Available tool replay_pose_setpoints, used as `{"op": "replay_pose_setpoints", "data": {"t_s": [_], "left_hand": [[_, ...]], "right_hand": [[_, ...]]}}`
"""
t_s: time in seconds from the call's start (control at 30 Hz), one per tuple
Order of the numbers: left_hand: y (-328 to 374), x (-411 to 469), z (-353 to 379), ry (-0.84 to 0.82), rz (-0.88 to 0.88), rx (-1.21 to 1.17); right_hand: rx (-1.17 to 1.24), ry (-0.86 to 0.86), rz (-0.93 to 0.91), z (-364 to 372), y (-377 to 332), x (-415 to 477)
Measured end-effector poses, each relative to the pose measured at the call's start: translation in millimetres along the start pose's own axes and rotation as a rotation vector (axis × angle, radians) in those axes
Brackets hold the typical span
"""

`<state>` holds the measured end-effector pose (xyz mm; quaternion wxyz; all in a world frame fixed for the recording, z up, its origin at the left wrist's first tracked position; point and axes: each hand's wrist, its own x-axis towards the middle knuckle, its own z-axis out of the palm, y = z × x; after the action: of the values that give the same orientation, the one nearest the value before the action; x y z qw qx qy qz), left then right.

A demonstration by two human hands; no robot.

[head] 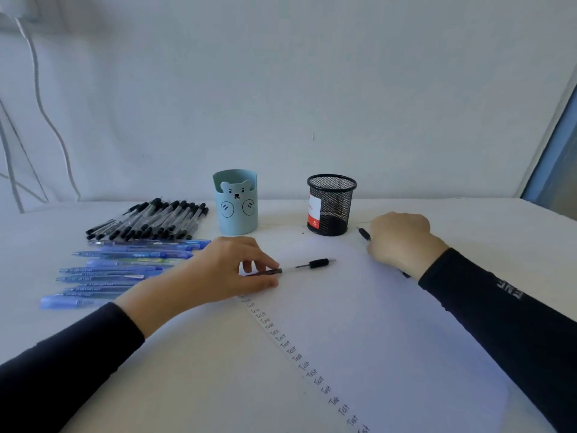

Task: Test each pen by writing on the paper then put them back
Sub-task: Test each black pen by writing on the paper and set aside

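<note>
L hand pinches the black pen lying on the paper, fingertips curled on its barrel. R hand is closed around a second pen, near the mesh cup. Better to lift the pen level, w/o dragging the tip, & write in line w/ the "Test" column.

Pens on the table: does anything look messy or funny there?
Nothing is spilled or broken. The odd bit: no pens stick out of the bear cup or the black mesh cup. The black pens lie in a loose heap and the blue pens side by side, left of the cups.
</note>
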<state>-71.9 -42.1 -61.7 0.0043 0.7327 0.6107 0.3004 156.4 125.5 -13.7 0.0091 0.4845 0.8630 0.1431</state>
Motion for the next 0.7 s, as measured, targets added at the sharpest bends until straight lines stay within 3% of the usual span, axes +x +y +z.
{"op": "replay_pose_setpoints", "data": {"t_s": [0.17, 0.33, 0.5, 0.6, 0.7], "left_hand": [[-4, 3, -4, 0.161, 0.079, 0.069], [-17, 1, -39, 0.5, -0.034, 0.141], [-52, -13, -72, 0.682, -0.372, 0.239], [-76, -27, -87, 0.714, -0.563, 0.277], [-90, -41, -101, 0.731, -0.699, 0.301]], "right_hand": [[0.082, 0.013, -0.05, -10, -4, -7], [0.203, -0.004, -0.166, -19, -8, -13], [0.76, -0.187, -0.419, -23, -10, -13], [1.238, -0.147, -0.413, -27, -18, -16], [1.731, -0.251, -0.365, -34, -27, -18]]}}
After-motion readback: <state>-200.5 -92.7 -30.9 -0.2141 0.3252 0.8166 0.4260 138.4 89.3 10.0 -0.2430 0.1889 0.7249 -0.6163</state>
